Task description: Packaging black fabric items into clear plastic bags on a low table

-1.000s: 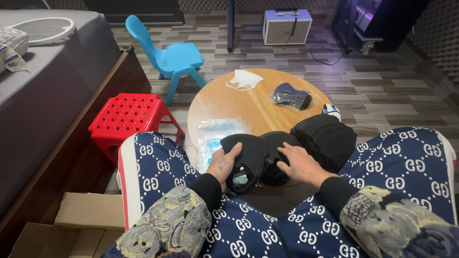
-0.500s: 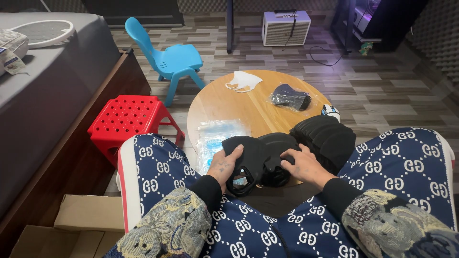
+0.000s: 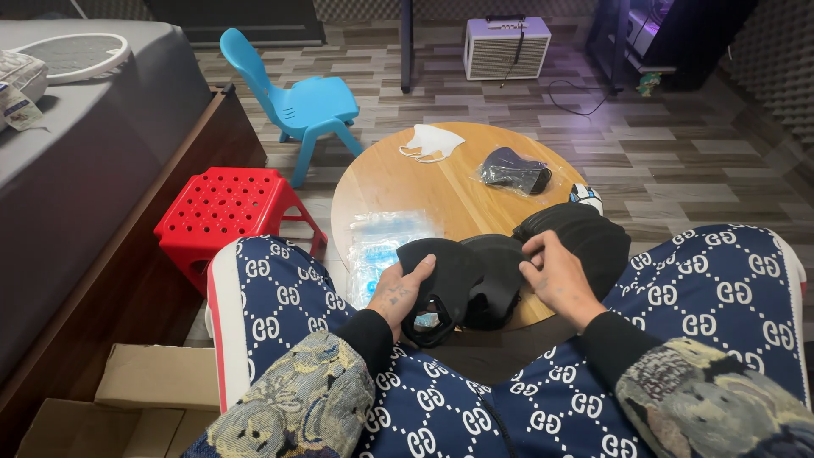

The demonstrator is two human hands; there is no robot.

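My left hand (image 3: 398, 293) grips a black face mask (image 3: 441, 280) at the near edge of a round wooden table (image 3: 424, 182), thumb on top. A second black mask (image 3: 500, 276) lies against it, and my right hand (image 3: 555, 276) pinches its right edge. Just behind the right hand sits a stack of black masks (image 3: 585, 233). My knees in blue patterned trousers flank the table's front.
On the table lie a white mask (image 3: 431, 142), a bagged black mask (image 3: 513, 170), clear plastic wrappers (image 3: 381, 246) and a small round object (image 3: 587, 197). A red plastic stool (image 3: 225, 208), a blue child's chair (image 3: 297, 102), a bed (image 3: 76, 170) and cardboard boxes (image 3: 127, 399) stand left.
The two masks have drawn slightly apart; my right hand has shifted to the right mask's edge, and my left thumb now rests on top of the left mask.
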